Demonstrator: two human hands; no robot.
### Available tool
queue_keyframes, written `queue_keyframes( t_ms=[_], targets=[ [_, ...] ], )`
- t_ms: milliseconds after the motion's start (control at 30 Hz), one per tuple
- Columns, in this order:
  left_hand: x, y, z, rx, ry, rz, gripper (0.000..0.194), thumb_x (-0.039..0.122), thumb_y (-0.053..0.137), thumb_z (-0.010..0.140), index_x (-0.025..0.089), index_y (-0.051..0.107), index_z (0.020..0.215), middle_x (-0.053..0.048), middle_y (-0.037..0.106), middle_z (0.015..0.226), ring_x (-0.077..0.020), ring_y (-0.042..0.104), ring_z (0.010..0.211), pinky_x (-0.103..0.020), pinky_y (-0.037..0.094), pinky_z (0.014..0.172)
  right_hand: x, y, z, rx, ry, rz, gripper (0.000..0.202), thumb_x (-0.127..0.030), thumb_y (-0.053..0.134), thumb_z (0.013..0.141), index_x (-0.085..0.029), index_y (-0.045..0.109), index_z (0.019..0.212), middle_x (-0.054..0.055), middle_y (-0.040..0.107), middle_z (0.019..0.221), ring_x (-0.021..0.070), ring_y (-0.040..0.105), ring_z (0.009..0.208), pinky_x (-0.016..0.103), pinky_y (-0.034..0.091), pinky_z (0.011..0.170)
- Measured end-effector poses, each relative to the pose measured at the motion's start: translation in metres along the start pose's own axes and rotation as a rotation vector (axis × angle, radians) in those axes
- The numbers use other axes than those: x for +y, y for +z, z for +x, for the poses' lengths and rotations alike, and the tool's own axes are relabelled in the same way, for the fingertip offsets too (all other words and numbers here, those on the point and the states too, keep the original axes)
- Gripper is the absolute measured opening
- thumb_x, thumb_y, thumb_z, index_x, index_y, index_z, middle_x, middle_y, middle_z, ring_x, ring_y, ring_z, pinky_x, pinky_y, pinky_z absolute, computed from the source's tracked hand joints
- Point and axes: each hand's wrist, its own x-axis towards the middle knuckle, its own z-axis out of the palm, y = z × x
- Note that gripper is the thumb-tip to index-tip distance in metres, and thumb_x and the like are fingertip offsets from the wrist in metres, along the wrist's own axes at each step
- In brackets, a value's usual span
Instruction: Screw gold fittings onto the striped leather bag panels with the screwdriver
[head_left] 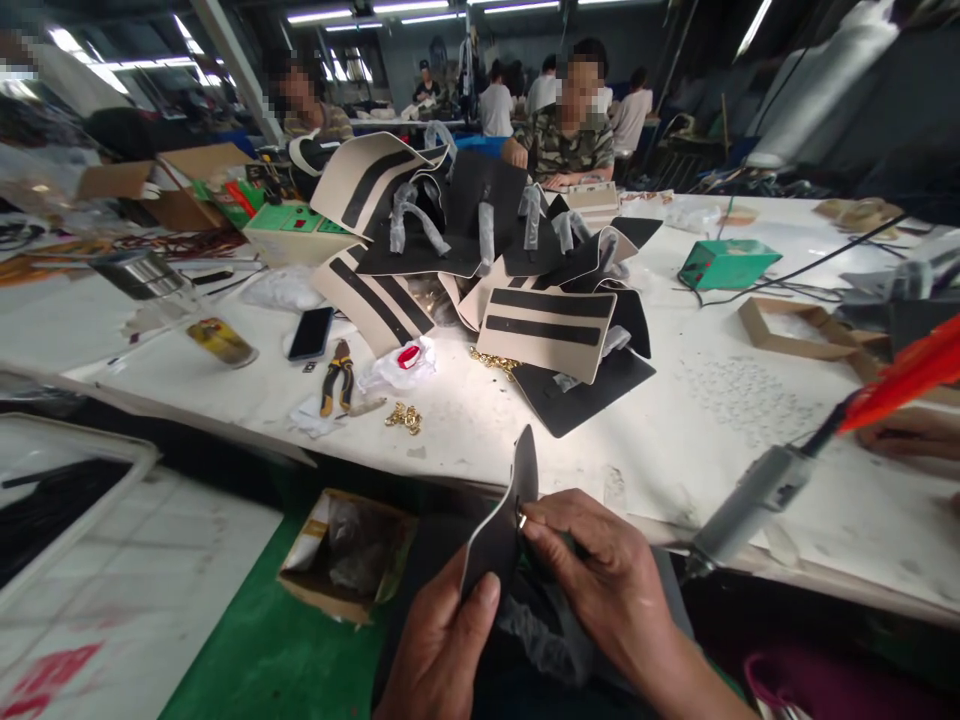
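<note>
My left hand grips the lower edge of a black panel with a pale edge, its thumb on the dark face. The panel stands upright and bent above my lap. Between the thumb and forefinger of my right hand is a small gold metal piece, held against the panel's dark face. A plastic-wrapped strap hangs beneath my hands. On the table lie a loose pile of gold hardware and yellow-black pliers.
Black and beige panels are heaped mid-table. A grey tool hangs at the right by the table edge. A cardboard box stands below left. A phone and green box lie farther back; people sit opposite.
</note>
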Motion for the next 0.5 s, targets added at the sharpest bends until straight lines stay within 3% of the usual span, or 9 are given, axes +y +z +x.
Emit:
queue_keyframes(
  t_ms=[200,400,500],
  targets=[
    [-0.004,0.004,-0.002,0.038,0.041,0.045,0.060,0.068,0.085,0.077,0.020,0.087,0.113,-0.012,0.084,0.118,-0.0448,0.064,0.135,-0.046,0.050,0.121,-0.001,0.002,-0.003,0.196,0.038,-0.008,0.005,-0.023,0.080,0.097,-0.026,0.077,0.095,0.000,0.080,0.087,0.0192,0.076,0.078,0.031,0.059,0.074],
    [0.000,0.015,-0.012,0.005,0.154,-0.018,0.067,0.066,0.083,0.077,0.020,0.082,0.125,-0.015,0.075,0.139,-0.0478,0.053,0.148,-0.049,0.047,0.124,-0.013,-0.002,-0.009,0.135,-0.025,-0.095,0.018,-0.019,0.069,0.102,-0.029,0.080,0.113,0.005,0.081,0.101,0.0232,0.077,0.090,0.037,0.061,0.082],
    [0.013,0.017,-0.015,-0.023,0.158,-0.050,0.078,0.070,0.090,0.063,0.020,0.083,0.121,-0.017,0.069,0.148,-0.0513,0.041,0.155,-0.050,0.045,0.125,-0.021,-0.009,-0.016,0.064,-0.028,-0.057,0.035,-0.022,0.070,0.098,-0.031,0.074,0.131,0.008,0.079,0.119,0.0279,0.076,0.109,0.041,0.064,0.094]
  ],
)
